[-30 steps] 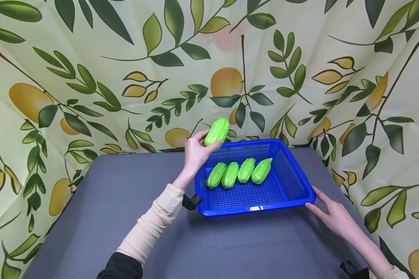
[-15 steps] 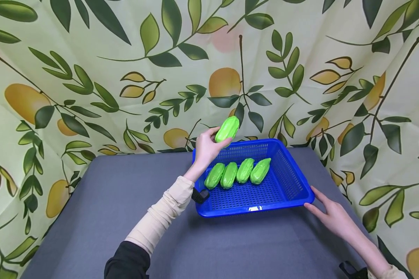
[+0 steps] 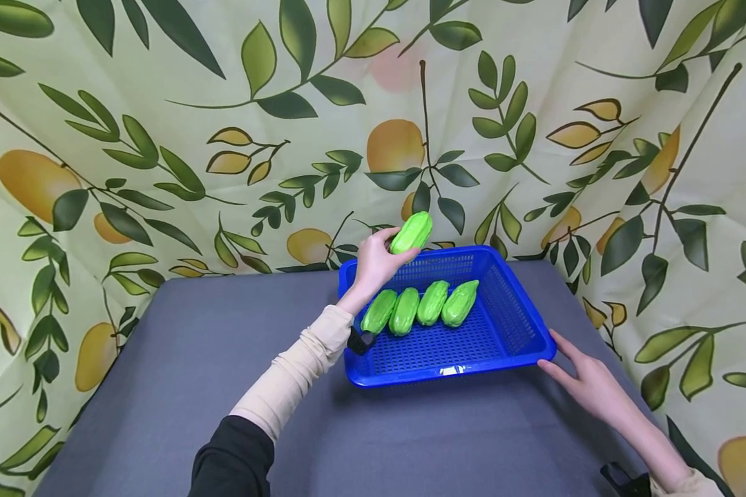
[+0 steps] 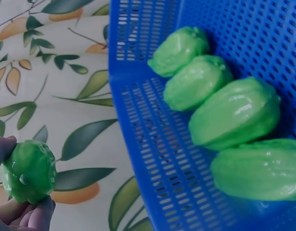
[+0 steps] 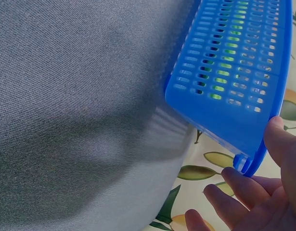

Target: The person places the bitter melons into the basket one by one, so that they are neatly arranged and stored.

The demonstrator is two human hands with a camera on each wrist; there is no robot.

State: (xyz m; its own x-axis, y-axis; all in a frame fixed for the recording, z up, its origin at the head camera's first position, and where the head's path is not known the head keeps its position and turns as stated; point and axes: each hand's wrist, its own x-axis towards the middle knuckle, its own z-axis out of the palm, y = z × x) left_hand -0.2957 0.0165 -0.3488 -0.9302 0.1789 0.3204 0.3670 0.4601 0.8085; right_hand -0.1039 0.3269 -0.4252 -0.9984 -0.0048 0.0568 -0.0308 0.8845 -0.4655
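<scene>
My left hand [image 3: 374,261] holds a glossy bright green ridged gourd [image 3: 412,233], much like a bitter melon, above the back left of a blue plastic basket [image 3: 404,377]. In the left wrist view, the held gourd [image 4: 28,172] shows its rounded end, with fingers and thumb about it. Several similar gourds [image 3: 433,302] lie side by side in the basket, towards its left and back. At the front right corner my right hand [image 3: 590,388] grips the rim, the thumb [image 5: 277,139] on one side and fingers at the corner's other side.
Grey cloth covers the table [image 3: 224,345] under the basket. A curtain [image 3: 323,138] printed with leaves and orange fruit hangs behind and along both sides. Black straps with small devices sit at both wrists.
My left hand has carried the gourd rightward, from the basket's back left corner to over its back rim. The right hand keeps its hold on the corner.
</scene>
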